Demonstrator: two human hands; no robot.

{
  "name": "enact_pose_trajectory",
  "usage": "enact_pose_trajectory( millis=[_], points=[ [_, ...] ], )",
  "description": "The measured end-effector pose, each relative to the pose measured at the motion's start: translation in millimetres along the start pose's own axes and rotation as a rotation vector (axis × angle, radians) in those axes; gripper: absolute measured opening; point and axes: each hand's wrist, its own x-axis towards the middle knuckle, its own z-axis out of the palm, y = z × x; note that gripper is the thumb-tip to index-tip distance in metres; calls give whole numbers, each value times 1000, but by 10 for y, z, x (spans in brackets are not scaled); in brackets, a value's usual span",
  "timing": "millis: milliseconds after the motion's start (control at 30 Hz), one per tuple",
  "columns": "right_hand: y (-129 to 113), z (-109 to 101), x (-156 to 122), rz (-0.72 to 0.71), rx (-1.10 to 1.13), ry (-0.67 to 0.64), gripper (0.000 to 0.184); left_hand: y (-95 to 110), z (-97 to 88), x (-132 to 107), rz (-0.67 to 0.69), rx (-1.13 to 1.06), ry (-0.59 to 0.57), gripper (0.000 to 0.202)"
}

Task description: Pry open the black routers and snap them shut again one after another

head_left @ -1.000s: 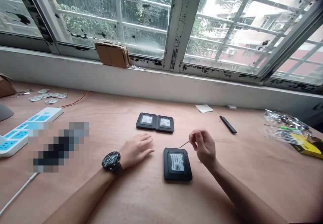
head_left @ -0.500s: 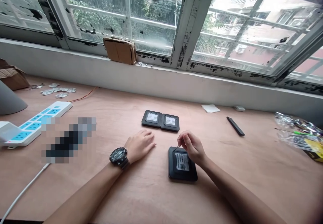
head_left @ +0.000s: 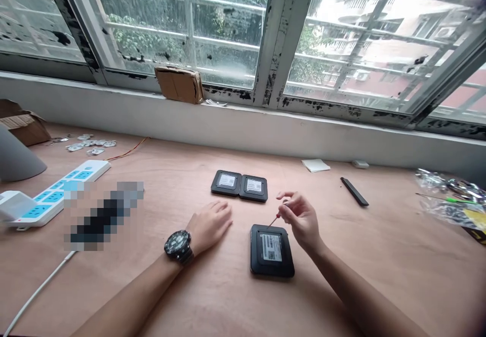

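Note:
A black square device [head_left: 271,250] with a white label lies on the wooden table [head_left: 228,296] in front of me. My right hand [head_left: 299,219] hovers just above its far right corner, fingers pinched on a thin screwdriver [head_left: 272,221] whose tip points down at the device's far edge. My left hand [head_left: 208,225], with a black wristwatch [head_left: 177,246], rests flat on the table to the left of the device, fingers stretched out and holding nothing. Two more black devices [head_left: 239,184] lie side by side farther back.
A white and blue power strip [head_left: 56,193] with a cable lies at the left, small packets [head_left: 89,144] behind it. A black bar [head_left: 354,191], a white pad [head_left: 316,165] and plastic bags with tools [head_left: 450,195] sit at the right. A cardboard packet [head_left: 179,84] rests on the windowsill.
My right hand has lifted slightly off the device's far corner and shifted right, still holding the thin screwdriver. The left hand has stayed flat.

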Motion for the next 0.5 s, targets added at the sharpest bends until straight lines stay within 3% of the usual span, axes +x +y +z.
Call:
enact_pose_trajectory(
  millis=[100, 200, 300, 367, 500],
  points=[
    [6, -354, 4, -128, -229, 65, 24, 238, 57, -53, 211, -13, -11, 67],
    [106, -784, -66, -210, -643, -70, 21, 451, 68, -227, 427, -19, -103, 93],
    [239, -1077, -164, -189, -955, -192, 21, 550, 2, -480, 400, 8, -108, 91],
    [298, -1152, -199, -139, -1025, -240, 24, 593, -55, -590, 418, 5, -69, 85],
    [324, -1128, -177, -48, -994, -291, 29, 809, -78, -456, 378, 15, -26, 63]
  ],
)
